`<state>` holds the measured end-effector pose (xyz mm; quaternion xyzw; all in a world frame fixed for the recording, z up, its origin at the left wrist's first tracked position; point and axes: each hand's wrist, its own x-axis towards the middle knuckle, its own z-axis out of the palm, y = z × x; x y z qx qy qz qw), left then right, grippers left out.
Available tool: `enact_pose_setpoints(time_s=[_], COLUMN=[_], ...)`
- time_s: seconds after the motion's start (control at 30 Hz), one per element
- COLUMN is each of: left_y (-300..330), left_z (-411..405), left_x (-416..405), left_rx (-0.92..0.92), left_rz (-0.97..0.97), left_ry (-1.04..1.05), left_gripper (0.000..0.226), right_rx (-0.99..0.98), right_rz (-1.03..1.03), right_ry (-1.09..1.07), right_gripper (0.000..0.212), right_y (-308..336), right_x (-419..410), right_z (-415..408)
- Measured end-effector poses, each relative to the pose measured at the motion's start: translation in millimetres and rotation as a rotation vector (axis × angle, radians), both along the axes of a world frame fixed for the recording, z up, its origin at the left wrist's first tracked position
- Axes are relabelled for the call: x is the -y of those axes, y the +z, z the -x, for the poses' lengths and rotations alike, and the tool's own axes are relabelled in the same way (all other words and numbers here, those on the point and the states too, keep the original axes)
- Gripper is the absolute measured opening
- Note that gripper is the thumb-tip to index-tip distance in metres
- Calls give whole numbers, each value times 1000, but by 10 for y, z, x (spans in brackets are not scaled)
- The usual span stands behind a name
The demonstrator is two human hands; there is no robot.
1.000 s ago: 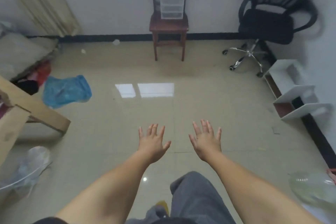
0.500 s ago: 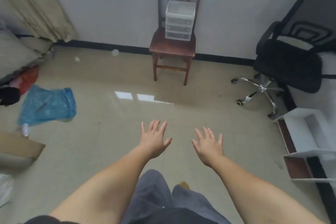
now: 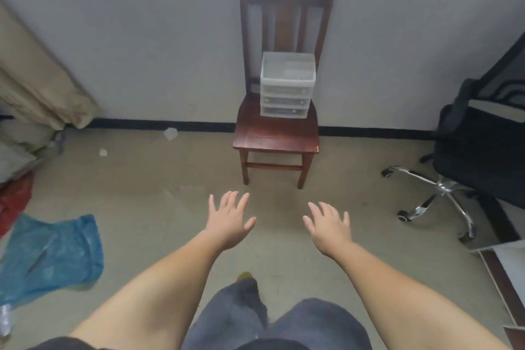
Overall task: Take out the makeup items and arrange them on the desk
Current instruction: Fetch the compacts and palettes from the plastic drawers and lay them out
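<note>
Wooden chair [image 3: 277, 133] against the wall, clear drawer unit [image 3: 287, 84] on its seat.
My left hand [image 3: 228, 221] and right hand [image 3: 328, 226] hover over the floor before it, fingers spread, empty, well apart from the unit; drawer contents unreadable.

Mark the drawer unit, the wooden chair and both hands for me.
drawer unit [image 3: 285, 102]: head view, front of the middle drawer.
wooden chair [image 3: 272, 135]: head view, bare seat front.
left hand [image 3: 229, 221]: head view, back of hand.
right hand [image 3: 329, 229]: head view, back of hand.
</note>
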<state>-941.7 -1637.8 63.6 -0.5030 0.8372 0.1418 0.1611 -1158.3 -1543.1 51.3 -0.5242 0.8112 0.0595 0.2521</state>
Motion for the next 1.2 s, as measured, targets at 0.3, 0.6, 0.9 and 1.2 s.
enact_pose_setpoints(time_s=[0.3, 0.6, 0.9, 1.2], left_y=[2, -362, -1313, -1721], left_z=[781, 1968, 2423, 2436], left_x=[1962, 3842, 4726, 4950], left_rx=[-46, -118, -116, -267], left_rz=[24, 91, 204, 517], left_ry=[-94, -131, -207, -311], left_gripper=[65, 65, 81, 76], right_rx=[57, 625, 1216, 1494], right_rz=[-49, 20, 47, 347], right_ry=[-107, -564, -1231, -1709], right_gripper=[51, 30, 38, 39], right_y=[-189, -959, -1989, -2468], right_x=[1671, 3784, 5144, 5811], right_z=[609, 1574, 1734, 1776])
